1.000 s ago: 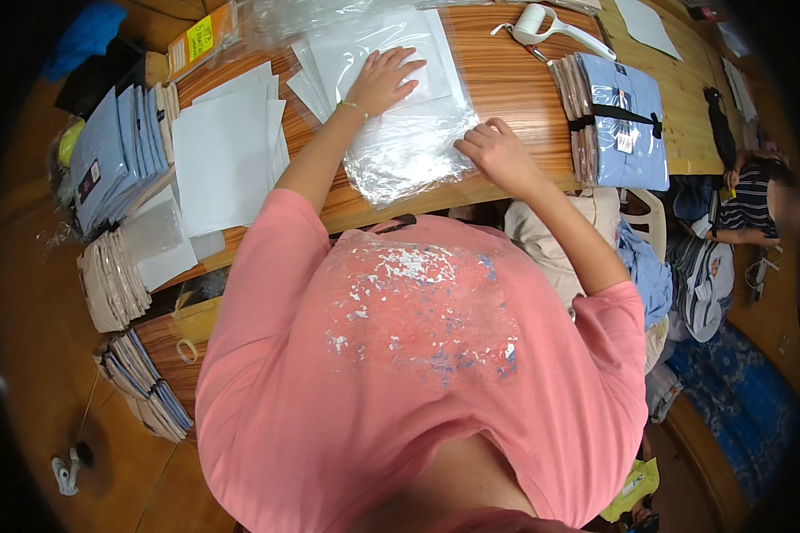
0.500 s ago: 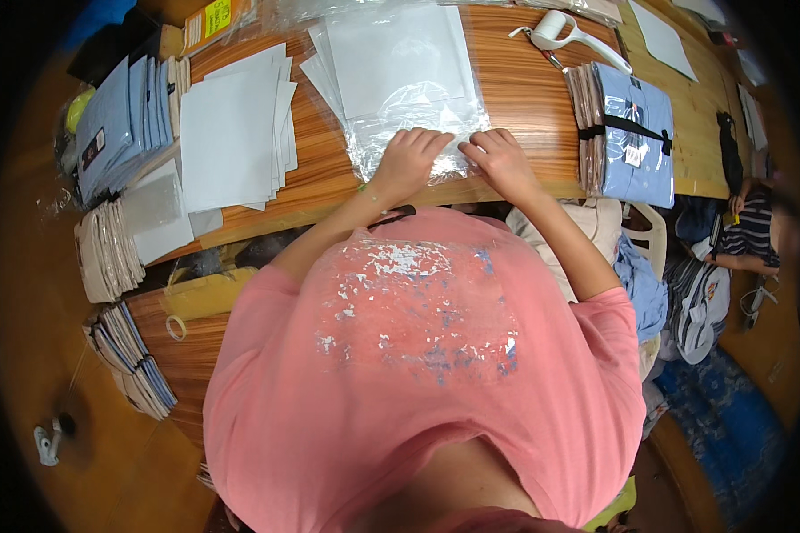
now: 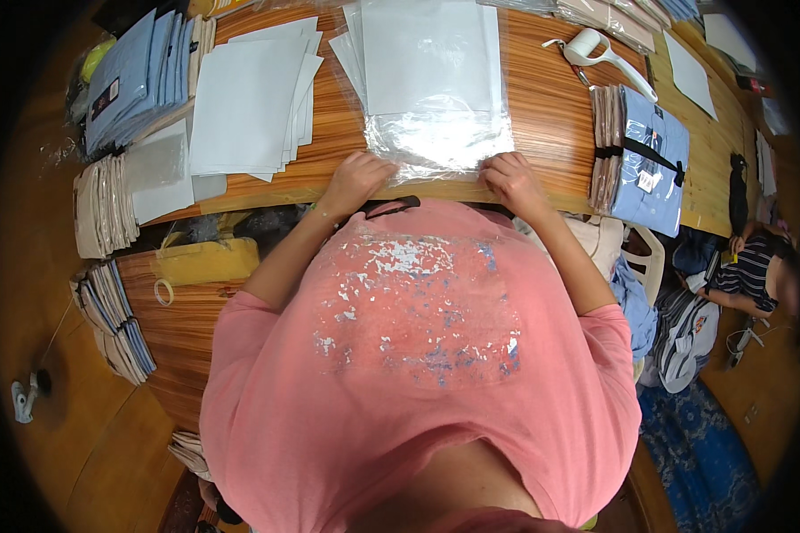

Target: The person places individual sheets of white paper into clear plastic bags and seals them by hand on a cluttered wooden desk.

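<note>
A clear plastic bag (image 3: 440, 147) lies on the striped wooden table, its open-looking near end wrinkled and shiny. White sheets (image 3: 428, 58) show through its far part. My left hand (image 3: 359, 179) is closed at the bag's near left corner, fingers curled onto the film. At the near right corner, my right hand (image 3: 514, 182) pinches the film's edge. Both hands rest by the table's front edge, well apart. To the left of the bag is a fanned stack of white paper sheets (image 3: 244, 111).
Packed blue shirts (image 3: 138, 80) are stacked at the far left, with beige packs (image 3: 107, 206) nearer. On the right lie a strapped bundle of shirts (image 3: 651, 160) and a white lint roller (image 3: 609, 60). Another person (image 3: 747, 275) is at the far right.
My hands have parted from near the middle of the bag's near edge to its two corners. The whole view has shifted slightly.
</note>
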Motion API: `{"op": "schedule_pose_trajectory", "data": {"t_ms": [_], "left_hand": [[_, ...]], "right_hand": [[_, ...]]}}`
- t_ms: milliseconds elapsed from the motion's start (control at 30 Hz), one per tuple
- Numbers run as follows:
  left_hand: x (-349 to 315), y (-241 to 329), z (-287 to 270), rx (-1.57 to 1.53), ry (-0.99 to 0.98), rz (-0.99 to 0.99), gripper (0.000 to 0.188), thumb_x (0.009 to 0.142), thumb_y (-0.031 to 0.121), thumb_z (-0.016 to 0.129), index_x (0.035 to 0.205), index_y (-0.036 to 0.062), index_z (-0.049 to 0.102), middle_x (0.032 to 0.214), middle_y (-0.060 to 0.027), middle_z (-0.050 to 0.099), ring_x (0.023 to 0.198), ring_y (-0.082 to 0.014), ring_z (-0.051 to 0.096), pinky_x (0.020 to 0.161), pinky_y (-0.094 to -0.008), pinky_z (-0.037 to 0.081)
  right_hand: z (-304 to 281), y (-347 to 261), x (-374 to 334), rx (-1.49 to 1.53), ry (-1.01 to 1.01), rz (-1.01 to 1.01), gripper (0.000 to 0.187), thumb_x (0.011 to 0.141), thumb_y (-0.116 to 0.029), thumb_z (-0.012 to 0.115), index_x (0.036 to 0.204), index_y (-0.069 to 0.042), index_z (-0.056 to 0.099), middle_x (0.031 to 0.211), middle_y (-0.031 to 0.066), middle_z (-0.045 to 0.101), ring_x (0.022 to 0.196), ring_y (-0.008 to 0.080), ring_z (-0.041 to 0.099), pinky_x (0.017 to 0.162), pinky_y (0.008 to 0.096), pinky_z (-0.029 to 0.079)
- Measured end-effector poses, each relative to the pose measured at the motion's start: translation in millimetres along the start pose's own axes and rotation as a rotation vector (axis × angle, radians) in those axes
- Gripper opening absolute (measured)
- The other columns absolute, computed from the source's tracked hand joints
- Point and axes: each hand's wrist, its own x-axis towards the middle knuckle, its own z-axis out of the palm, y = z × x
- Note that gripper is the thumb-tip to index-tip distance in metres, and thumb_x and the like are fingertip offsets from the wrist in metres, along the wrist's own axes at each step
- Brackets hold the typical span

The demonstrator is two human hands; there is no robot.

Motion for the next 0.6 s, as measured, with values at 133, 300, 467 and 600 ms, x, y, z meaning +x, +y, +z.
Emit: {"op": "schedule_pose_trajectory", "data": {"t_ms": [133, 300, 467, 600], "left_hand": [[-2, 6, -1, -0.082, 0.025, -0.214, 0.016, 0.082, 0.010, 0.062, 0.097, 0.0058, 0.068, 0.093, -0.0081, 0.065, 0.090, -0.0263, 0.059, 0.079, -0.0357, 0.046], [-1, 9, 3, -0.377, 0.110, -0.595, 0.015, 0.083, 0.013, 0.065, 0.092, 0.0004, 0.067, 0.086, -0.0111, 0.066, 0.077, -0.0217, 0.061, 0.070, -0.0320, 0.048], [11, 16, -1, -0.448, 0.134, -0.747, 0.019, 0.083, 0.017, 0.068, 0.092, -0.0001, 0.067, 0.083, -0.0107, 0.066, 0.069, -0.0149, 0.059, 0.064, -0.0275, 0.047], [13, 18, 5, -0.412, 0.159, -0.758, 0.019, 0.083, 0.017, 0.068, 0.090, -0.0004, 0.065, 0.078, -0.0098, 0.064, 0.068, -0.0160, 0.058, 0.063, -0.0285, 0.045]], "right_hand": [[18, 6, -2, 0.202, 0.151, 0.125, 0.007, 0.077, -0.004, 0.062, 0.084, -0.006, 0.065, 0.089, 0.0076, 0.064, 0.086, 0.0244, 0.060, 0.081, 0.0358, 0.044], [28, 9, 2, 0.508, 0.219, 0.495, 0.008, 0.081, -0.006, 0.063, 0.086, 0.000, 0.066, 0.081, 0.0142, 0.065, 0.078, 0.0297, 0.061, 0.072, 0.0370, 0.047], [35, 2, 7, 0.382, 0.324, 0.549, 0.010, 0.080, -0.007, 0.065, 0.087, 0.001, 0.067, 0.080, 0.0150, 0.064, 0.076, 0.0295, 0.060, 0.068, 0.0367, 0.048], [36, -3, 8, 0.282, 0.377, 0.564, 0.010, 0.080, -0.007, 0.065, 0.085, 0.001, 0.067, 0.079, 0.0152, 0.064, 0.073, 0.0288, 0.059, 0.067, 0.0364, 0.048]]}}
